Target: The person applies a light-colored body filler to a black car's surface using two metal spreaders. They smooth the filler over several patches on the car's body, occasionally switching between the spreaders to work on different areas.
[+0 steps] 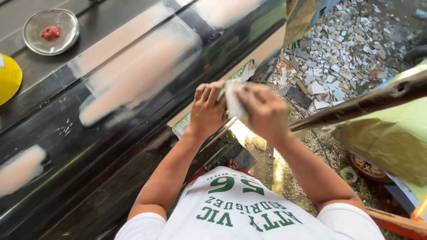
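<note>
Head view: both hands, left (208, 111) and right (265, 111), pinch a folded grey sheet (233, 100) beside the black panel (111, 146). Pale filler patches (140, 73) look spread already; red putty (51, 32) sits in its dish (66, 42).

Single head-worn view, looks steeply down over own chest. Hands (238, 111) close, mid-frame, gripping pale folded sheet (233, 101). Black car panel (111, 133) fills frame left of grip; rubble-strewn ground (347, 53) beyond, upper right.
</note>
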